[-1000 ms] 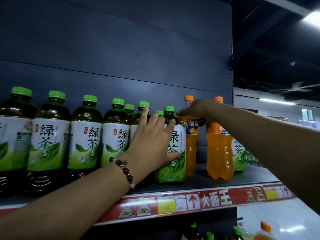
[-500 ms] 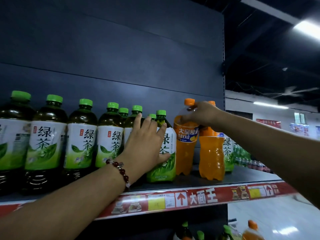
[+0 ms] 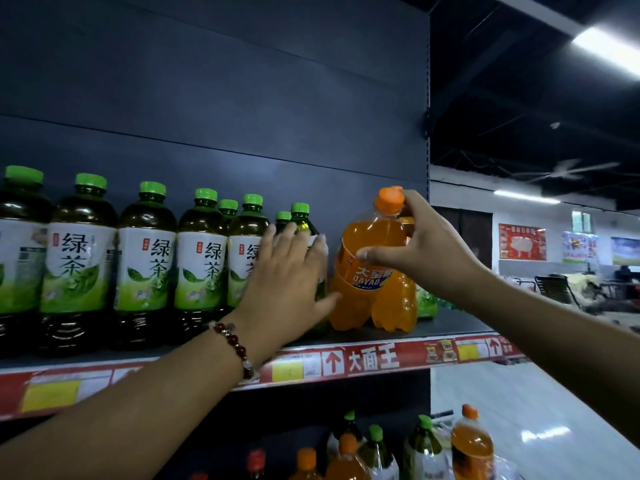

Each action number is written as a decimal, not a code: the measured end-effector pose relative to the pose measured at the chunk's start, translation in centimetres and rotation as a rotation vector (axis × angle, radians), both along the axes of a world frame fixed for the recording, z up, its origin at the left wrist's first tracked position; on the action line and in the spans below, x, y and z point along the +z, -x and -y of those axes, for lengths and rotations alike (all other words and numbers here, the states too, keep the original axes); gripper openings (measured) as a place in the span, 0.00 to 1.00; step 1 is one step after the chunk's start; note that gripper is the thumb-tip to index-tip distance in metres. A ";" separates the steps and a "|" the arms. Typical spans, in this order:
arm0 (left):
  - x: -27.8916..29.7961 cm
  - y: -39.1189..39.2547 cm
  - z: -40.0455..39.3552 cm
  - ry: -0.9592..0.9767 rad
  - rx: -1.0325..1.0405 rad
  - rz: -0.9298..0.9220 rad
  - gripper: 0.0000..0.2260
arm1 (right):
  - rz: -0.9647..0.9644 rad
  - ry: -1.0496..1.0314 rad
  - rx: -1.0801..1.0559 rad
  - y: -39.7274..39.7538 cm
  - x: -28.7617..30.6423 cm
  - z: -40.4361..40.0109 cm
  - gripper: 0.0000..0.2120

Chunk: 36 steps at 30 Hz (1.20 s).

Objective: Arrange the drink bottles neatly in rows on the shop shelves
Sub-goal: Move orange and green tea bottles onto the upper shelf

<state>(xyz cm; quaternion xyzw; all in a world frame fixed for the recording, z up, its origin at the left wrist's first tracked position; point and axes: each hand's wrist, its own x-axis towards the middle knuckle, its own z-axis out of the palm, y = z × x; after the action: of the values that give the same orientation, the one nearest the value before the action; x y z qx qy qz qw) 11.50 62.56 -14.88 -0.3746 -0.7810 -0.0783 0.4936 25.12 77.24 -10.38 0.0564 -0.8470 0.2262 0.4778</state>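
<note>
- The orange soda bottle (image 3: 360, 271) stood on the shelf (image 3: 446, 329), tilted a little to the left, with its orange cap (image 3: 390, 196) on top.
- The right hand (image 3: 419, 242) gripped this bottle: the thumb lay on the blue label and the fingers curled behind the neck, just under the cap.
- A second orange bottle (image 3: 398, 303) stood just behind and to the right of the held bottle, mostly hidden by it and by the right hand.
- The left hand (image 3: 289, 278) was to the left of the orange soda bottle, with straight, spread fingers laid flat against the nearest green tea bottle (image 3: 304, 220). It held nothing; its thumb pointed toward the base of the orange soda bottle and came very close to it.
- A bracelet (image 3: 233, 342) of dark red beads was on the left wrist.
- Further left of the orange soda bottle, a row of green tea bottles (image 3: 145, 258) with green caps stood upright along the front of the same shelf, side by side and touching or nearly so. A few more green caps showed behind this row.
- Below the orange soda bottle, a red price strip (image 3: 374, 358) with white characters and yellow tags ran along the shelf edge.
- Lower still, mixed bottles (image 3: 471, 441) with orange and green caps stood in an untidy group.
</note>
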 end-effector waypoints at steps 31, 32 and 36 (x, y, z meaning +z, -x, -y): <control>-16.2 -9.3 -4.0 -0.710 -1.097 1.183 0.33 | 0.512 0.330 0.231 -7.6 -21.9 -3.9 0.46; -17.0 -9.4 -4.3 -0.731 -1.074 1.222 0.31 | 0.558 0.378 0.231 -7.3 -23.5 -4.4 0.46; -21.1 -8.9 -6.1 -0.766 -0.991 1.366 0.30 | 0.600 0.572 0.209 -6.3 -29.4 -5.4 0.40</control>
<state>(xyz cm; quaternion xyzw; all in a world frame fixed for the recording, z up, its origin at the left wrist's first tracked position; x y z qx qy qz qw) 20.43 68.66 -35.95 -0.3496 -0.5738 -0.7370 -0.0734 31.43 82.67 -39.77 -0.0613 -0.8414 0.5054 0.1812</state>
